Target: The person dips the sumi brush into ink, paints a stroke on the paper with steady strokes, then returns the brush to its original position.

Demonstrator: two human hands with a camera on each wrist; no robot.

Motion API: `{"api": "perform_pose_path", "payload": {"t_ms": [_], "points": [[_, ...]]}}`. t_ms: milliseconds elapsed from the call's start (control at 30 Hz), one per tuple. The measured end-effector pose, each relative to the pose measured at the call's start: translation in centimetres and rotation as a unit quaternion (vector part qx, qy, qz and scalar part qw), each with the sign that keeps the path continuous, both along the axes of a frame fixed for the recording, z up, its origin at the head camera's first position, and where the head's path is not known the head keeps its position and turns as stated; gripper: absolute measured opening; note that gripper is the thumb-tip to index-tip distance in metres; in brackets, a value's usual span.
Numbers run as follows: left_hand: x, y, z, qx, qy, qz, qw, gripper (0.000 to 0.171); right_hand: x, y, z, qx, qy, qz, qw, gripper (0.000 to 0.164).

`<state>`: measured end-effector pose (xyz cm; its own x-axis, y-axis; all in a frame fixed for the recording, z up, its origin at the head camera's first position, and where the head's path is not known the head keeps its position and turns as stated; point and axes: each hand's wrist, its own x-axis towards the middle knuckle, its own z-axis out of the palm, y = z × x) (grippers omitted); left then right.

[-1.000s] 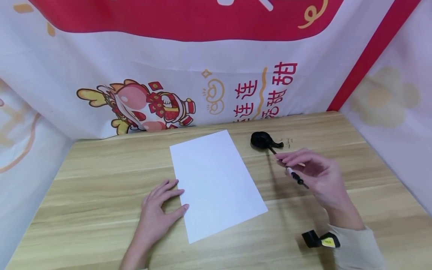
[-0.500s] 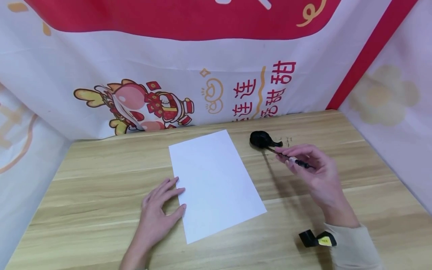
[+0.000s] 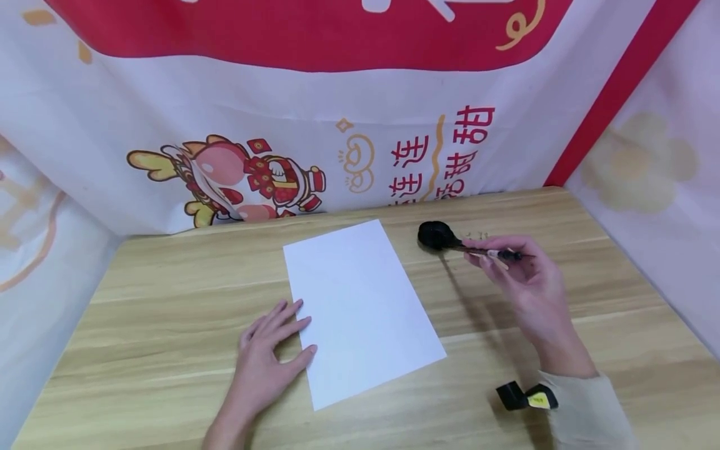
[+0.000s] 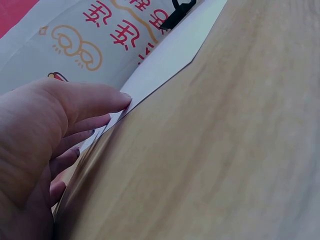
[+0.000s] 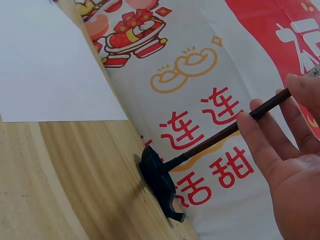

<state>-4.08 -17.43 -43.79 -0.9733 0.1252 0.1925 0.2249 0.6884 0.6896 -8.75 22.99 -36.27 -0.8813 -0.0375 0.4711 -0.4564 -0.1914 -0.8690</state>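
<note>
My right hand (image 3: pixel 531 290) pinches a writing brush (image 5: pixel 212 139) by its dark, slender handle, between thumb and fingers. In the right wrist view the brush's head end dips into a small black ink dish (image 5: pixel 155 176) with a curled tail-like handle. That dish stands at the back right of the table. The fingers of my left hand (image 3: pixel 264 369) are spread, and their tips rest on the left edge of a blank white sheet of paper (image 3: pixel 362 312). The left wrist view shows the thumb (image 4: pixel 107 99) lying at the sheet's edge.
The wooden table (image 3: pixel 169 300) ends at a white and red printed cloth (image 3: pixel 270 87) hanging behind it, with more cloth on both sides. A black wrist device (image 3: pixel 525 396) with a yellow label sits at the right sleeve. Small dark marks show beside the dish.
The brush's rear end has swung away from me and to the right, so it slants less in the head view. My right hand has shifted slightly with it. The left hand stays at the paper.
</note>
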Motion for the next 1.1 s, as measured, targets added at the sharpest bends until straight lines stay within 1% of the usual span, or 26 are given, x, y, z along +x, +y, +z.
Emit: {"api": "perform_pose_path", "payload": {"t_ms": [200, 367, 433, 567, 733, 800, 867, 1000, 1100], "points": [[0.0, 0.0, -0.1, 0.004, 0.029, 0.0, 0.9996, 0.047, -1.0, -0.8, 1.3, 0.047, -0.038, -0.064, 0.996, 0.025], [0.2, 0.0, -0.2, 0.0, 0.043, 0.002, 0.9991, 0.046, -2.6, -1.7, 2.6, 0.085, -0.051, -0.102, 0.99, 0.019], [0.2, 0.0, -0.2, 0.0, 0.046, 0.003, 0.9989, 0.046, -3.3, -2.0, 3.1, 0.113, -0.052, -0.116, 0.986, 0.017], [0.1, 0.1, -0.2, 0.003, 0.053, 0.001, 0.9986, 0.047, -4.3, -2.4, 4.3, 0.176, -0.061, -0.146, 0.972, 0.015], [-0.1, 0.2, -0.2, 0.006, 0.053, -0.002, 0.9986, 0.047, -5.2, -2.9, 5.1, 0.214, -0.081, -0.183, 0.956, 0.022], [-0.1, 0.3, -0.2, 0.006, 0.052, -0.002, 0.9986, 0.047, -5.5, -3.0, 5.2, 0.223, -0.086, -0.197, 0.951, 0.025], [-0.2, 0.3, -0.1, 0.007, 0.051, -0.001, 0.9987, 0.047, -5.8, -3.2, 5.1, 0.222, -0.085, -0.21, 0.948, 0.028], [-0.1, 0.2, 0.0, 0.004, 0.054, 0.001, 0.9985, 0.047, -6.4, -3.4, 4.8, 0.189, -0.07, -0.22, 0.954, 0.032], [-0.1, 0.2, 0.0, 0.004, 0.053, 0.002, 0.9986, 0.047, -6.9, -3.5, 4.6, 0.172, -0.055, -0.229, 0.956, 0.031]]}}
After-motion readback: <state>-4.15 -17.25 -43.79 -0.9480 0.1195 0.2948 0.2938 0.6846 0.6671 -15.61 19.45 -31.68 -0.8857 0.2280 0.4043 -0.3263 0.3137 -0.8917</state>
